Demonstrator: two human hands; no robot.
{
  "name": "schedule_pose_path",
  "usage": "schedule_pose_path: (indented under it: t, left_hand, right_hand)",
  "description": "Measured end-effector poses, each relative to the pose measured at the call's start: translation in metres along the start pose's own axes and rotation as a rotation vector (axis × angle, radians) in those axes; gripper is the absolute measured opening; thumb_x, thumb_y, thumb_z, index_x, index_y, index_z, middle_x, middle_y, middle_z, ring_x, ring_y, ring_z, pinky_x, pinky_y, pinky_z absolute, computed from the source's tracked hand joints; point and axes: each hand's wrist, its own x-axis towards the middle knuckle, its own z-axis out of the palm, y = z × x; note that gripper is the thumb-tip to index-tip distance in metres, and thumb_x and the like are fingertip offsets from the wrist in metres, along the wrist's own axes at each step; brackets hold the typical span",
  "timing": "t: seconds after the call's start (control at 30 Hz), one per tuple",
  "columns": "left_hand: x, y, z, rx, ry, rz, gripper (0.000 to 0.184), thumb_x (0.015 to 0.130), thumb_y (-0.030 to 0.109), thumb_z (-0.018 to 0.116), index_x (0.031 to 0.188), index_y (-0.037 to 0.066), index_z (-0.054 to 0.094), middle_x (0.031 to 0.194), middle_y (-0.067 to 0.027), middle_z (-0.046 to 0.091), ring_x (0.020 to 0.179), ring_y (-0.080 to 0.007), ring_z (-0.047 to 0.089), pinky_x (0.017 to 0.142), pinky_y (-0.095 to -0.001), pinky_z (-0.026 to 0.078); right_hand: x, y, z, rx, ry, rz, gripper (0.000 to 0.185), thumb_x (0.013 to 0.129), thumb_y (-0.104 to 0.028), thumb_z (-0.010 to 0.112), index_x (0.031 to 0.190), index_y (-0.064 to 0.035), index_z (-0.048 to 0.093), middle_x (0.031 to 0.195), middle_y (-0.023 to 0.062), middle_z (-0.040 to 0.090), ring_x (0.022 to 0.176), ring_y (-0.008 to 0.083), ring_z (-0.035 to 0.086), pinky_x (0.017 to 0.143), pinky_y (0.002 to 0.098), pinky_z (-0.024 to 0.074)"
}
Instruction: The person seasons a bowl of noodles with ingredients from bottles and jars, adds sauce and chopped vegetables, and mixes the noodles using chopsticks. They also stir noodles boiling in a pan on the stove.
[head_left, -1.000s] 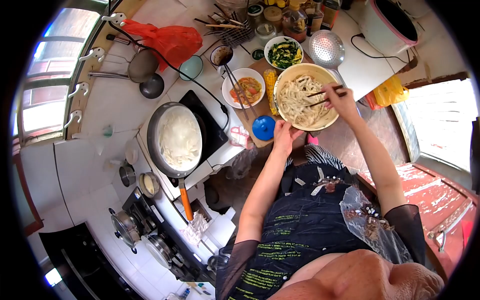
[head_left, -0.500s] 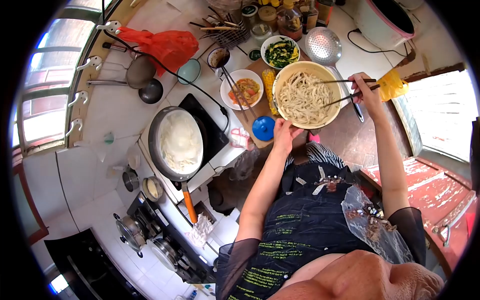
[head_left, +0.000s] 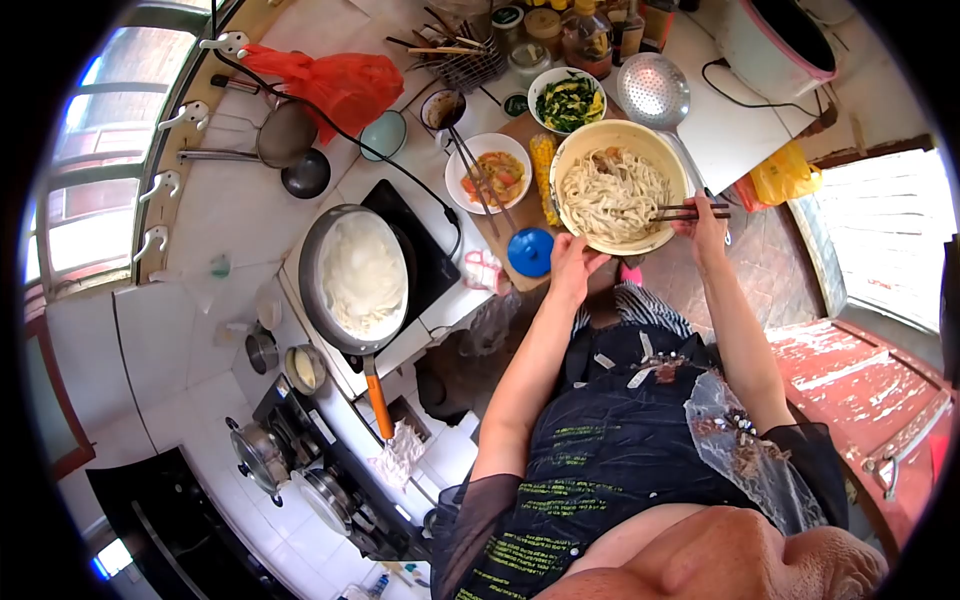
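Observation:
A cream-coloured bowl [head_left: 668,152] of pale noodles [head_left: 615,197] stands at the counter's front edge. My left hand [head_left: 577,264] grips its near rim at the lower left, thumb against the edge. In my right hand [head_left: 704,228] is a pair of dark chopsticks [head_left: 690,212], held close together, their tips at the right side of the noodles. Left of the bowl lie a cob of corn [head_left: 545,180] and a round blue lid [head_left: 530,252]. A plate of cooked vegetables [head_left: 497,178] sits further left, and a bowl of greens [head_left: 567,103] stands behind.
At left, a frying pan [head_left: 310,300] with whitish steaming contents sits on a black induction hob [head_left: 430,255], its orange handle pointing toward me. A perforated skimmer [head_left: 653,90] lies behind the noodle bowl. Yellow plastic bag [head_left: 785,178] hangs at right; jars and bottles [head_left: 585,40] line the back.
My right hand has moved left and down, nearer the bowl. The chopsticks, spread apart before, are now close together. My left hand stays on the rim.

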Motion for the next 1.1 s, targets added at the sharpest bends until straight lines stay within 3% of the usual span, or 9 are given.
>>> schedule_pose_path:
  t: [0.23,0.33,0.37,0.43,0.5,0.67,0.77,0.93,1.1]
  left_hand:
    - [0.000,-0.002,0.006,0.060,0.076,0.031,0.030,0.085,0.005,0.051,0.109,0.003,0.032,0.106,-0.0142,0.051,0.090,-0.0272,0.061,0.075,-0.0372,0.055]
    - [-0.003,0.000,0.009,0.050,0.081,0.031,0.039,0.085,0.004,0.051,0.118,0.004,0.030,0.109,-0.0120,0.052,0.086,-0.0219,0.061,0.069,-0.0321,0.056]
    - [-0.002,0.000,0.009,0.050,0.082,0.030,0.039,0.085,0.004,0.051,0.118,0.004,0.030,0.109,-0.0120,0.052,0.086,-0.0219,0.061,0.069,-0.0321,0.056]
    - [0.001,0.001,0.007,0.074,0.070,0.017,0.044,0.083,0.003,0.052,0.121,0.003,0.029,0.107,-0.0144,0.052,0.089,-0.0270,0.061,0.073,-0.0362,0.055]
    - [0.000,0.001,0.005,0.068,0.058,0.017,0.044,0.083,0.003,0.052,0.121,0.004,0.029,0.108,-0.0146,0.052,0.089,-0.0270,0.061,0.073,-0.0360,0.055]
    - [-0.002,0.003,0.007,0.036,0.047,0.020,0.045,0.082,0.002,0.052,0.122,0.005,0.030,0.112,-0.0156,0.052,0.089,-0.0270,0.061,0.073,-0.0360,0.055]
    - [-0.001,0.004,0.006,0.028,0.013,0.017,0.046,0.082,0.002,0.052,0.123,0.006,0.029,0.111,-0.0155,0.052,0.089,-0.0271,0.061,0.073,-0.0359,0.055]
    - [-0.001,0.004,0.005,0.058,0.026,0.000,0.046,0.083,0.003,0.052,0.123,0.007,0.029,0.113,-0.0150,0.052,0.091,-0.0268,0.061,0.074,-0.0359,0.055]
    - [-0.002,0.002,0.003,0.027,0.030,-0.008,0.045,0.084,0.003,0.052,0.123,0.007,0.029,0.113,-0.0149,0.052,0.091,-0.0268,0.061,0.075,-0.0359,0.055]
  right_hand:
    - [0.017,-0.006,0.016,0.313,0.096,0.015,0.029,0.090,-0.024,0.052,0.082,0.0028,0.054,0.067,0.0119,0.058,0.053,0.0198,0.059,0.050,0.0267,0.0539]
    - [0.004,-0.026,0.060,0.189,0.021,-0.231,0.029,0.090,-0.023,0.054,0.086,0.0053,0.057,0.071,0.0115,0.060,0.055,0.0176,0.061,0.050,0.0254,0.0527]
    - [-0.002,-0.029,0.068,0.190,0.022,-0.231,0.029,0.090,-0.023,0.054,0.086,0.0053,0.057,0.071,0.0115,0.060,0.055,0.0176,0.061,0.050,0.0254,0.0527]
    - [-0.010,-0.040,0.075,-0.180,-0.297,-0.196,0.029,0.089,-0.026,0.056,0.090,0.0026,0.061,0.072,0.0090,0.060,0.056,0.0153,0.061,0.051,0.0247,0.0517]
    - [-0.006,-0.070,0.066,-0.386,-0.339,-0.195,0.030,0.090,-0.028,0.054,0.087,0.0009,0.063,0.068,0.0065,0.058,0.052,0.0124,0.059,0.049,0.0214,0.0493]
    - [0.003,-0.114,0.038,-0.533,-0.061,-0.463,0.026,0.089,-0.025,0.055,0.082,-0.0014,0.063,0.062,0.0019,0.056,0.049,0.0075,0.053,0.044,0.0195,0.0444]
    - [0.007,-0.061,0.043,-0.429,-0.183,-0.513,0.024,0.089,-0.022,0.056,0.082,-0.0002,0.063,0.062,0.0026,0.056,0.049,0.0077,0.054,0.044,0.0192,0.0447]
    - [-0.017,-0.091,0.060,-0.253,-0.248,-0.330,0.026,0.090,-0.024,0.056,0.083,0.0010,0.062,0.065,0.0034,0.057,0.049,0.0081,0.054,0.045,0.0189,0.0452]
    - [-0.027,-0.110,0.032,-0.730,-0.024,-0.500,0.024,0.088,-0.020,0.056,0.079,0.0004,0.062,0.059,0.0028,0.055,0.045,0.0080,0.053,0.042,0.0196,0.0426]
